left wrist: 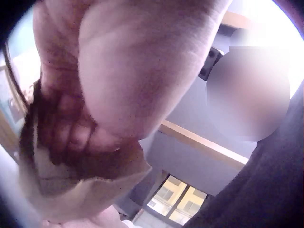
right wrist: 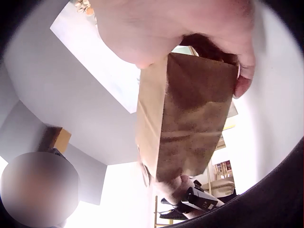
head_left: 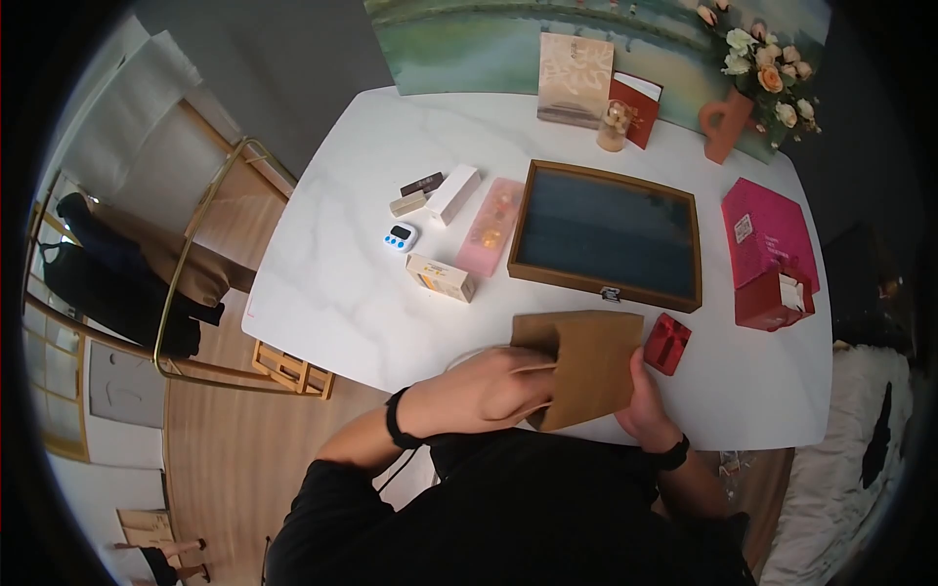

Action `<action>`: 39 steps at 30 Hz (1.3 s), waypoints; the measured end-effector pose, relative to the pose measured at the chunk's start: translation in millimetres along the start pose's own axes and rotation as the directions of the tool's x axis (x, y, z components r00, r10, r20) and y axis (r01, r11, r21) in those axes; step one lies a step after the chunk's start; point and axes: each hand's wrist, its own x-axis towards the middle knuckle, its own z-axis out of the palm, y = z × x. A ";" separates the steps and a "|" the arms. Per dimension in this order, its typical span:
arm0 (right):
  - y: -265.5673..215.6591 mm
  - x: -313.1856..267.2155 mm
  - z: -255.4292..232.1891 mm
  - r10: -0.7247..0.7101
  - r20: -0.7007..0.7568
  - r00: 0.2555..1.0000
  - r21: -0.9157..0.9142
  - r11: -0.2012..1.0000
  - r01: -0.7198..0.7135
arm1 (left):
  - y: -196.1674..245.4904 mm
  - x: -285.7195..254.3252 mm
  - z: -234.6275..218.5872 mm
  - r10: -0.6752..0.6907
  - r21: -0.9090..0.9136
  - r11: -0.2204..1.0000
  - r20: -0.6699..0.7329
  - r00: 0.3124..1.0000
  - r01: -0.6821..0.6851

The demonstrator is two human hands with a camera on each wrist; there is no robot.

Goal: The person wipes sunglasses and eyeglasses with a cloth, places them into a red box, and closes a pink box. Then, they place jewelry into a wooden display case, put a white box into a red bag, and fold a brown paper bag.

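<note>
A brown paper bag (head_left: pixel 598 369) is held on its side close to the person's body, at the front edge of the table. The left hand (head_left: pixel 493 389) reaches into its mouth, with a thin bag handle (head_left: pixel 534 369) across the fingers. In the left wrist view those fingers (left wrist: pixel 78 135) are in shadow inside the bag; I cannot tell whether they hold anything. At the bag's bottom end, the right hand (head_left: pixel 645 402) grips it, thumb on the near face and fingers (right wrist: pixel 242 85) round the other side. A small red gift box (head_left: pixel 668 344) lies just beyond the right hand.
Behind the bag lies a wooden display case (head_left: pixel 606 234) with a dark glass top. To its left are a pink tray (head_left: pixel 490 227), small boxes (head_left: pixel 440 277) and a white timer (head_left: pixel 401 236). Pink box (head_left: pixel 770 230) and red box (head_left: pixel 774 298) stand right; a flower vase (head_left: pixel 728 127) behind.
</note>
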 end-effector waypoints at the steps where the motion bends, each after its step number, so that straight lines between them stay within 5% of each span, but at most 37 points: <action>1: -1.8 -0.5 -2.5 -0.002 -0.004 1.000 0.000 1.000 0.002 | 7.6 -2.1 -5.5 0.004 -0.002 1.000 0.003 1.000 -0.003; 4: -11.1 -0.3 -3.8 -0.027 -0.032 0.999 0.008 1.000 0.027 | 16.7 -8.7 -9.6 0.190 0.062 0.981 -0.112 0.975 -0.184; 6: -17.5 0.4 2.8 -0.058 0.022 0.998 0.122 0.991 0.054 | 22.1 -4.0 -4.5 0.198 0.164 0.971 -0.159 0.967 -0.172; 9: -6.1 5.5 0.4 0.005 0.045 0.999 0.062 0.998 -0.008 | 21.4 -0.1 12.7 0.222 0.300 0.943 -0.246 0.944 -0.144; 11: -0.3 -0.5 -24.9 0.092 -0.108 0.990 -0.121 0.987 -0.105 | 13.2 -3.9 13.7 0.312 0.474 0.856 -0.153 0.938 -0.207; 12: -5.9 -4.1 -22.1 0.042 -0.091 0.995 -0.259 0.964 -0.065 | 21.0 -4.2 4.0 0.221 0.458 0.877 -0.118 0.968 -0.145; 13: -13.9 -4.5 -17.6 0.001 -0.063 0.998 -0.392 0.920 -0.025 | 17.3 1.8 1.6 0.303 0.515 0.841 -0.196 0.933 -0.165; 15: -47.2 -14.4 3.5 -0.024 -0.074 0.997 -0.437 0.900 -0.011 | 11.4 -0.9 -2.2 0.294 0.576 0.801 -0.137 0.946 -0.166; 17: -54.1 -22.5 -10.4 -0.400 -0.146 0.905 -0.806 0.579 0.125 | 11.9 -0.9 0.2 0.266 0.607 0.777 -0.080 0.961 -0.165; 18: -65.9 -27.4 -8.6 -0.417 -0.137 0.898 -0.916 0.399 0.046 | 12.0 -0.2 1.0 0.234 0.641 0.750 -0.025 0.972 -0.164; 19: -69.2 -26.4 -6.5 -0.419 -0.138 0.898 -0.916 0.399 0.045 | 11.6 1.8 2.9 0.235 0.640 0.750 -0.024 0.972 -0.166; 21: -72.0 -25.3 -4.8 -0.614 0.084 0.785 -0.958 -0.268 -0.107 | 10.7 5.5 10.3 0.197 0.687 0.701 0.072 0.978 -0.192; 25: -66.7 -15.7 -16.8 -0.572 0.092 0.815 -0.935 -0.332 -0.128 | 8.3 1.6 13.5 0.223 0.659 0.723 0.062 0.973 -0.208; 31: -70.9 -8.3 -22.3 -0.465 -0.094 0.880 -0.928 -0.278 -0.247 | 10.8 -6.3 9.4 0.178 0.544 0.834 -0.102 0.979 -0.095; 37: -97.5 -20.7 6.3 -0.390 -0.044 0.920 -0.992 -0.093 -0.087 | 2.3 -10.7 25.8 0.179 0.469 0.882 -0.230 0.957 -0.053; 39: -108.4 -24.9 7.9 -0.313 -0.009 0.950 -0.892 0.431 0.134 | -4.2 -9.0 33.7 0.234 0.477 0.874 -0.237 0.943 -0.097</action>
